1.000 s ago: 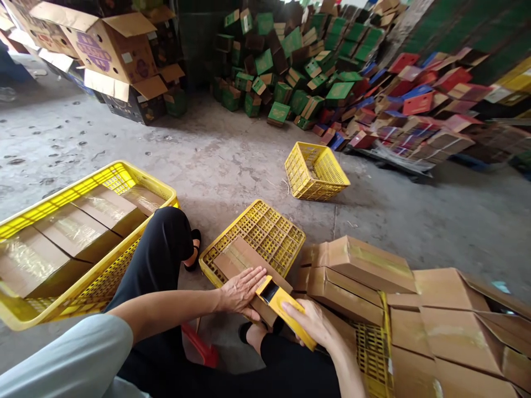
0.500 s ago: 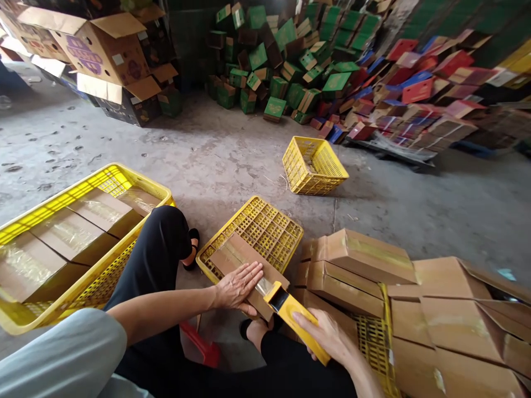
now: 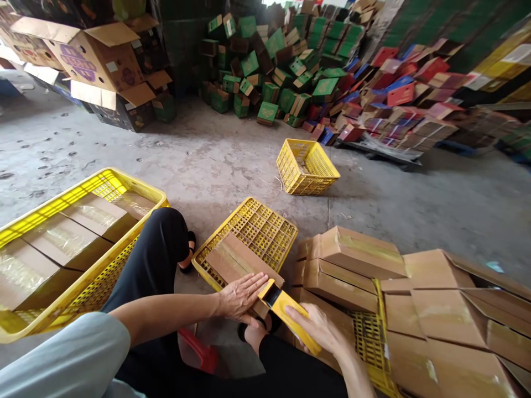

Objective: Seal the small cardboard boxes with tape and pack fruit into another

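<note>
A flat brown cardboard box (image 3: 232,258) lies on an upturned yellow crate (image 3: 261,224) in front of me, with a strip of clear tape along its top. My left hand (image 3: 240,297) presses flat on the near part of the box, fingers stretched out. In my right hand (image 3: 317,326) is a yellow tape dispenser (image 3: 290,315), my fingers wrapped round it. Its dark front end rests at the box's near right end, close to my left fingertips. The underside of the dispenser is hidden.
On the left stands a long yellow crate (image 3: 155,194) holding several taped boxes (image 3: 62,237). Stacked brown boxes (image 3: 448,315) sit at the right. A smaller yellow crate (image 3: 307,166) is ahead on the floor. Green cartons (image 3: 265,72) and red cartons (image 3: 400,91) are heaped behind.
The view has shifted slightly, so the crates and boxes appear a little further left. My left hand still presses on the box, and the dispenser remains at its near end.
</note>
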Available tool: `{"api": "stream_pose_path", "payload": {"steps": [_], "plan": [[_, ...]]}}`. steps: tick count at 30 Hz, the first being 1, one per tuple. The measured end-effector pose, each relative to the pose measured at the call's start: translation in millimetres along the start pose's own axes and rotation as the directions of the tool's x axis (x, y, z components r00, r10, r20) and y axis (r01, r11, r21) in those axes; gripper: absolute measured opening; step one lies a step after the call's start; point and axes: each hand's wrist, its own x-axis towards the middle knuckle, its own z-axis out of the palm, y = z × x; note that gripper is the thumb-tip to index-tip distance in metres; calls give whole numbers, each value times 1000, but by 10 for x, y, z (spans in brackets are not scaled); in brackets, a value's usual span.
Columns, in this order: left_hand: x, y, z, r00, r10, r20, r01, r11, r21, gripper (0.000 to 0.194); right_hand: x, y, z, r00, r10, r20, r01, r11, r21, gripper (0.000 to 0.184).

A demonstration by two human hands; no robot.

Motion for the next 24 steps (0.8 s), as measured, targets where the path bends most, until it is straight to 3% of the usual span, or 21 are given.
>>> {"api": "stream_pose_path", "payload": {"steps": [5, 12, 19, 24], "plan": [[-45, -12, 16, 1000, -6, -8, 7, 1000, 3, 116, -21, 52, -17, 1000, -11, 7, 11, 1000, 16, 46], [-47, 9, 10, 1000, -11, -4, 11, 999, 33, 115, -150, 328, -173, 999, 37, 4, -37, 999, 12, 46], [40, 145, 44, 999, -13, -32, 16, 997, 71, 118, -175, 348, -159, 993, -57, -104, 36, 981, -193, 50], [146, 264, 112, 999, 30, -22, -28, 997, 69, 115, -121, 411, -162, 991, -97, -87, 74, 970, -230, 47]]}}
